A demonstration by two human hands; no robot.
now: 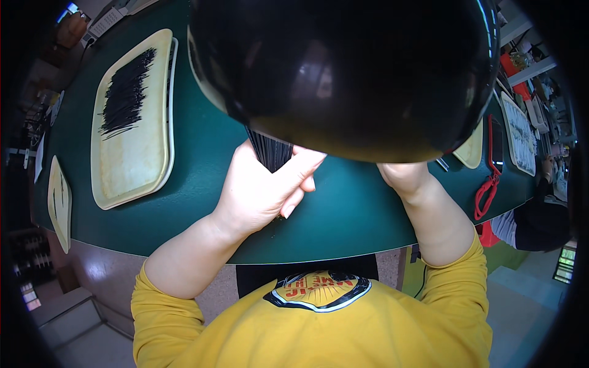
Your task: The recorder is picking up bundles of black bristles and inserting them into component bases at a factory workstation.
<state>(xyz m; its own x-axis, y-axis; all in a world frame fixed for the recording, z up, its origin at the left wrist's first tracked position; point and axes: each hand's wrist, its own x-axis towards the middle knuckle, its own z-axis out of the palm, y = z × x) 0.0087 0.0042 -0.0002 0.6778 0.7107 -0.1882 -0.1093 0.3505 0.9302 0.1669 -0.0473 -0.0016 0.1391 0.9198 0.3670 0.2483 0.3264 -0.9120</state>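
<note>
My left hand point(261, 190) is closed around a bundle of thin black wire-like strands point(270, 152) that fan upward out of its grip. The upper ends of the strands pass out of sight behind a large glossy black dome point(343, 80), which looks like a lamp hood. To the right, my right hand point(405, 176) reaches under the dome's lower rim. Only its wrist and the heel of the palm show; the fingers are hidden, so what they touch cannot be seen.
On the green table point(202, 178), a cream tray point(126, 178) at left carries many black strands point(127, 92). A smaller tray point(59, 205) lies beyond it. Rightward are another tray point(471, 152), a phone point(496, 144) with a red strap point(486, 197), a filled tray point(518, 132) and another person point(541, 221).
</note>
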